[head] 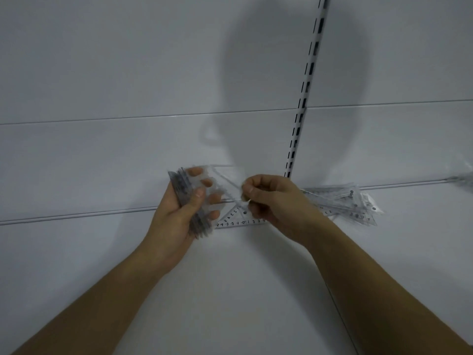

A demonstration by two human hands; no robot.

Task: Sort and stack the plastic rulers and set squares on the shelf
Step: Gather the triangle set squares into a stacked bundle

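My left hand (179,213) grips a stack of several clear plastic set squares (190,198), held on edge above the white shelf (230,290); my fingers show through the plastic. My right hand (271,201) pinches the corner of one clear set square (227,183) that leans against the stack. Beneath both hands a clear set square with printed numbers (236,221) lies flat on the shelf. To the right of my right hand lies a loose pile of clear rulers and set squares (343,203).
The shelf's white back panel (128,85) rises behind, with a slotted upright rail (304,98) just right of centre. Another clear plastic item (463,176) shows at the far right edge. My head's shadow falls on the back panel.
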